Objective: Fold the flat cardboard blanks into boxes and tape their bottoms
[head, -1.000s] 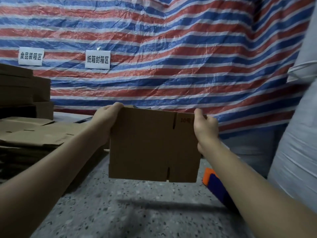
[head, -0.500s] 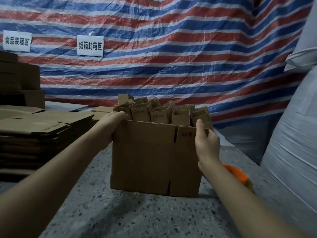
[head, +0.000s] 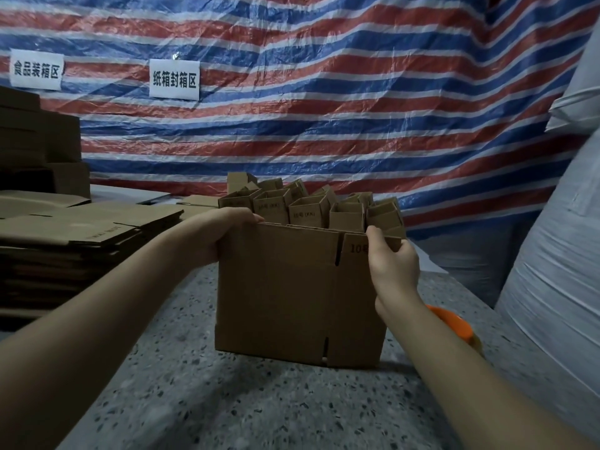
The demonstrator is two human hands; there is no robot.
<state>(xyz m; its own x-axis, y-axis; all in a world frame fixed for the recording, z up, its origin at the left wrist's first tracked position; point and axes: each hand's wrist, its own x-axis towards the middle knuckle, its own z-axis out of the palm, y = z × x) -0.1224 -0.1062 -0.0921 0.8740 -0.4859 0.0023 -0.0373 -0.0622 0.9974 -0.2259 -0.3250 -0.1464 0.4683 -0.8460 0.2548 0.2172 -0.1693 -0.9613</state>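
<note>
Cardboard blank (upright on the table) gripped by left hand and right hand.

A tarpaulin striped red, white and blue hangs creased across the whole back as a wall. Two white paper signs with dark characters are fixed to it toward the left. Below runs a speckled grey stone worktop. At the right edge stands a white woven sack. The light is dim.
</note>
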